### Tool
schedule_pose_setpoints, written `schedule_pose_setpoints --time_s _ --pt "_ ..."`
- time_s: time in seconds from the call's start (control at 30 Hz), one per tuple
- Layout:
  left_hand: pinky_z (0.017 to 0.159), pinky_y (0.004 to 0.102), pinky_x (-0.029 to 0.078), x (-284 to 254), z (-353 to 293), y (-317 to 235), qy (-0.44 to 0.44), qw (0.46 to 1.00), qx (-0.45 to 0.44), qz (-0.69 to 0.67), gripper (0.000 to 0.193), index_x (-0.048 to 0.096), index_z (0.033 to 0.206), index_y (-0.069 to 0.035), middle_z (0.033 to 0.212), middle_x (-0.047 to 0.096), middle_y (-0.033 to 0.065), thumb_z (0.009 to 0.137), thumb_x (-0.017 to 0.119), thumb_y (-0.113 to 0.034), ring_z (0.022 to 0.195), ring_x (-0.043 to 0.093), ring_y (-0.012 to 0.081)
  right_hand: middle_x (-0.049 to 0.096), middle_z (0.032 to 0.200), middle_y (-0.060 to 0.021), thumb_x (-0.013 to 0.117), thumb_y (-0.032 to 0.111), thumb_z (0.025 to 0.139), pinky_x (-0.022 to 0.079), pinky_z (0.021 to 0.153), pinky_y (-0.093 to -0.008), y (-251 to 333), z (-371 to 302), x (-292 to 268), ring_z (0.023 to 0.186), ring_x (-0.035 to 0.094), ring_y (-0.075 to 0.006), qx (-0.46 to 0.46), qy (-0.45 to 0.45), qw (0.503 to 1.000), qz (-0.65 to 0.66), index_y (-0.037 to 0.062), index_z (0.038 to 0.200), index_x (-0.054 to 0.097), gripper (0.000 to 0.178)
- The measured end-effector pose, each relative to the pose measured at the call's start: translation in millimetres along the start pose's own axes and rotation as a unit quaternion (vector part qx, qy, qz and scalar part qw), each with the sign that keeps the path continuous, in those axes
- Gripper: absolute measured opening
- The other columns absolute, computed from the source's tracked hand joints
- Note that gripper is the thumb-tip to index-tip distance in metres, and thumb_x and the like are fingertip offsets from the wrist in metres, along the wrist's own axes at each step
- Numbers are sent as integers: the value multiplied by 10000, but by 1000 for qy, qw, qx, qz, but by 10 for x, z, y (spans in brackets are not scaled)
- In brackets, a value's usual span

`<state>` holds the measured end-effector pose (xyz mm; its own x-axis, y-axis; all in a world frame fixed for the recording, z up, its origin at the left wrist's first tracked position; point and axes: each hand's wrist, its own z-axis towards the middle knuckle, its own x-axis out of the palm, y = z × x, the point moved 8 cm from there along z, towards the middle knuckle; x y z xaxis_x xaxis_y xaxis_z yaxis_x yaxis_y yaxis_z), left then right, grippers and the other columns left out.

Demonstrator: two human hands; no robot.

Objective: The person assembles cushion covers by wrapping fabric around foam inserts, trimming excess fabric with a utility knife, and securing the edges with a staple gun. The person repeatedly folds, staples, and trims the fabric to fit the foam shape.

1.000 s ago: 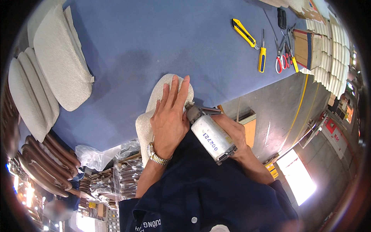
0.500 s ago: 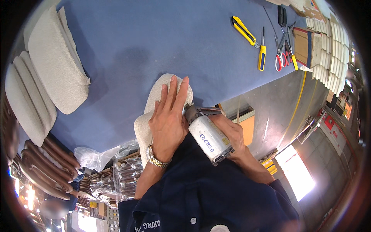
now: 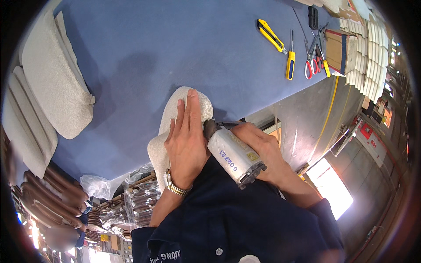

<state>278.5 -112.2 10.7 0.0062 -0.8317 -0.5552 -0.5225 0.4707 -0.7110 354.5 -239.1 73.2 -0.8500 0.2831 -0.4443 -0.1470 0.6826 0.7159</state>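
A curved light-grey fabric-covered pad lies at the near edge of the blue table, one end on the surface and the other toward my body. My left hand rests flat on it, fingers stretched out. In my right hand is a silver staple gun, gripped by its handle. Its dark nose touches or nearly touches the pad's right side, beside my left hand. The exact contact point is hidden.
On the blue table at the far right lie a yellow utility knife, a screwdriver, red-handled scissors and pliers. Large grey padded pieces are stacked at left. Brown padded parts and clear plastic sit at lower left.
The view has shifted slightly, moving the table items a little to the left. My right hand and the staple gun are turned slightly, the nose still at the pad's side.
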Motion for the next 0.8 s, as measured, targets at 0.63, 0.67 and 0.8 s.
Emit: schedule_pose_setpoints --time_s 0.63,0.67,0.8 --pt "940 459 554 -249 -109 67 -57 996 63 42 738 472 1511 -41 1340 650 263 922 774 -368 1155 671 442 633 1232 -175 797 50 676 525 967 -452 -954 -112 -348 1131 647 -413 -23 -154 987 -34 14 1273 623 622" --pt "955 451 546 -252 -107 34 -64 995 65 46 729 492 1502 -29 1338 651 267 924 775 -371 1167 668 442 609 1271 -178 788 42 696 525 971 -462 -1098 -43 -401 1146 639 -418 17 -173 982 -76 14 1303 601 636" --pt "962 436 544 -221 -127 29 -54 996 52 39 704 498 1497 -21 1327 658 272 926 780 -319 1185 674 416 496 1414 -196 756 29 778 523 982 -496 -1495 205 -381 1204 594 -456 7 -262 960 -95 10 1383 518 651"
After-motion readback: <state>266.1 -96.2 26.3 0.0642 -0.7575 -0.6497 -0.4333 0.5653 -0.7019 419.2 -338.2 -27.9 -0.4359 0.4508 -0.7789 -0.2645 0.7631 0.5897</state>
